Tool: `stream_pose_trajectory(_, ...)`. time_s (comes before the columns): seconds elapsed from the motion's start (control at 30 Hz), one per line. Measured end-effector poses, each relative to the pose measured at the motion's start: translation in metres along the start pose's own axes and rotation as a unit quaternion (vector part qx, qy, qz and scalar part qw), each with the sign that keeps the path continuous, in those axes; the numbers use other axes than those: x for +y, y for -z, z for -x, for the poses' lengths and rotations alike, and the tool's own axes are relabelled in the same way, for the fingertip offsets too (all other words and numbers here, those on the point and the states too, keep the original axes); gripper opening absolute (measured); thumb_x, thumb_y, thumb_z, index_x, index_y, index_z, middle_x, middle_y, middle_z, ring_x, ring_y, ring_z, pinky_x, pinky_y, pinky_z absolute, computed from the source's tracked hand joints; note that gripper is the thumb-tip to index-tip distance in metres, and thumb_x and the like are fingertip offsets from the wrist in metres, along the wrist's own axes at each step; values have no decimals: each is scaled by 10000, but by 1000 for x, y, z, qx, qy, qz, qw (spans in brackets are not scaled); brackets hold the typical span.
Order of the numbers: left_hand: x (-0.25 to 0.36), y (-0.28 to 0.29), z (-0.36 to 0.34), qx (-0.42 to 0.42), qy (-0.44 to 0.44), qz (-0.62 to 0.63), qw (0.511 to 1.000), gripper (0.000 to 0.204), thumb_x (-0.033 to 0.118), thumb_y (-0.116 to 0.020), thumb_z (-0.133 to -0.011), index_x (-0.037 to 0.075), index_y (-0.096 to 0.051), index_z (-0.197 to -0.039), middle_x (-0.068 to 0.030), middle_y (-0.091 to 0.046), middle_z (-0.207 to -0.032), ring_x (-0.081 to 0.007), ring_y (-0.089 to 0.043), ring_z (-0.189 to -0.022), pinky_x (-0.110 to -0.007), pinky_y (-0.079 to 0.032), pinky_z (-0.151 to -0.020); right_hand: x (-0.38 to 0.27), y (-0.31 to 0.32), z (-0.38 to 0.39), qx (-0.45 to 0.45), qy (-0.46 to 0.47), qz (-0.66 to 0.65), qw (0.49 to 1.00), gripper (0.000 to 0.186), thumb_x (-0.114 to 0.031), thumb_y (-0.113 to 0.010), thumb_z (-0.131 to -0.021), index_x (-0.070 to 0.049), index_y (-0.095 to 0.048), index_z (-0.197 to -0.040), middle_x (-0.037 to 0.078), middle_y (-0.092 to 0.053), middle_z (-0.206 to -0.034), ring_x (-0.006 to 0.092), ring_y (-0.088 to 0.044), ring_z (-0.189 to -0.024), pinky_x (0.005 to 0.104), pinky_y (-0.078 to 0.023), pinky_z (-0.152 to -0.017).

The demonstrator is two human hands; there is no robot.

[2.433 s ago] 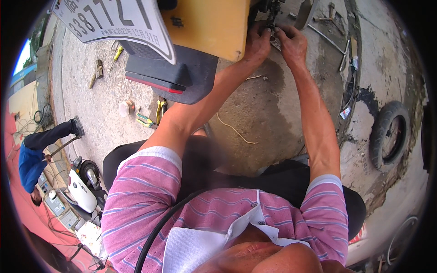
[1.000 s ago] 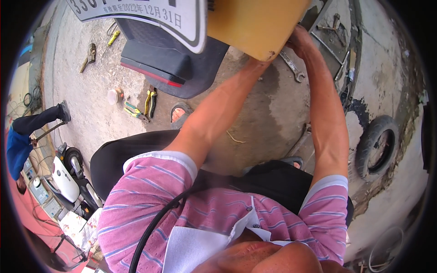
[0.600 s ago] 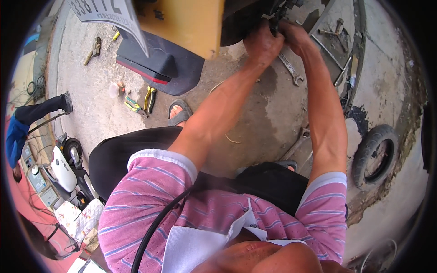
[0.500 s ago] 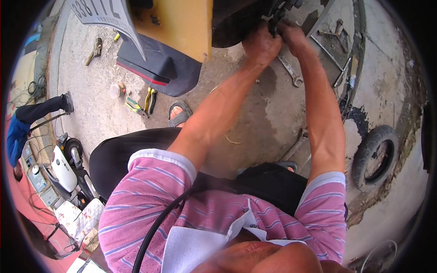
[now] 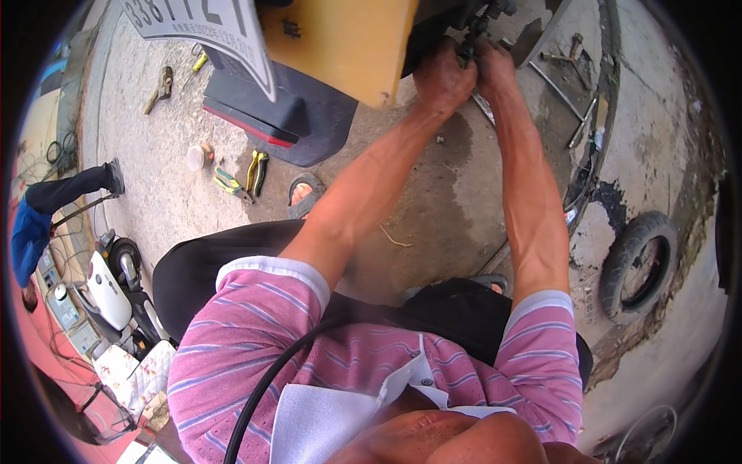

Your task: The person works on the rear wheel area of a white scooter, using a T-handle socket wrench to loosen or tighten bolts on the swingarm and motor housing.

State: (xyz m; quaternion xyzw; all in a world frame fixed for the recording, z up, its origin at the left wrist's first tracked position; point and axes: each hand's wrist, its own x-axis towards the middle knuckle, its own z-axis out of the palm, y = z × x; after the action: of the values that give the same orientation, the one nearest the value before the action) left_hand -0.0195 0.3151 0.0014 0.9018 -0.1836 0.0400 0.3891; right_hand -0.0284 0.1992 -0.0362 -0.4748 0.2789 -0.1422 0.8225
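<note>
Both arms reach forward to the dark mechanical parts (image 5: 481, 22) at the rear of a two-wheeler. My left hand (image 5: 445, 77) is closed against the lower end of these parts, its fingers curled. Close beside it, my right hand (image 5: 493, 65) is also closed at the same spot; what sits between the fingers is hidden. A wrench (image 5: 484, 108) lies on the ground beneath, mostly covered by my right forearm. Left of my hands hang a yellow panel (image 5: 348, 46), a licence plate (image 5: 202, 29) and a dark mudguard (image 5: 309, 124) with a red strip.
Pliers (image 5: 256, 172), cutters (image 5: 230, 185), a small round tub (image 5: 198, 157), a screwdriver (image 5: 196, 66) and another hand tool (image 5: 161, 90) lie at left. A hammer (image 5: 573, 51), metal rods (image 5: 558, 93) and a tyre (image 5: 638, 269) are at right. Far left, a person (image 5: 35, 232) stands near a white scooter (image 5: 108, 290).
The yellow panel, plate and mudguard have shifted right. My right forearm has moved left, covering more of the wrench. Both hands stay closed at the same parts.
</note>
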Motion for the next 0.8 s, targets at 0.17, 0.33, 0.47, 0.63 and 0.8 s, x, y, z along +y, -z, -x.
stream_pose_trajectory(0.17, 0, -7, 3, 33, -23, 30, 999, 316, 215, -729, -753, 40, -626, -995, -112, -713, -866, -310, -698, -822, -417, -557, -749, -5, 3, -1, 10, -34, -16, 999, 248, -155, -606, -945, 54, -665, -1064, 97, -673, -934, 195, -648, -798, 328, -545, -699)
stream_pose_trajectory(0.33, -15, -10, 4, 79, -37, -31, 996, 312, 247, -707, -764, 46, -627, -989, -122, -702, -854, -330, -686, -813, -430, -549, -746, 3, -11, -4, 39, -31, -48, 998, 225, -150, -625, -933, 48, -678, -1028, 95, -675, -937, 193, -641, -825, 330, -532, -715)
stream_pose_trajectory(0.47, -4, 3, 4, 56, -90, 11, 994, 283, 238, -683, -770, 34, -632, -960, -152, -680, -836, -361, -666, -804, -443, -535, -726, 12, -8, -7, 88, -22, -113, 989, 240, -181, -656, -913, 41, -695, -995, 94, -689, -961, 187, -633, -854, 342, -515, -740)
stream_pose_trajectory(0.63, 6, 16, 2, 8, -39, 45, 998, 258, 236, -684, -781, 36, -636, -937, -163, -676, -855, -374, -662, -804, -458, -533, -721, 11, -5, -7, 95, -7, -2, 995, 260, -219, -611, -951, 19, -691, -1018, 123, -675, -965, 231, -645, -839, 354, -526, -714)
stream_pose_trajectory(0.8, 3, 18, 3, -10, -1, 53, 999, 256, 251, -690, -787, 48, -620, -927, -165, -674, -861, -384, -661, -812, -475, -537, -730, -10, -6, 12, -143, -90, -224, 960, 193, -124, -530, -988, 30, -620, -1060, 131, -617, -916, 262, -609, -748, 387, -532, -603)
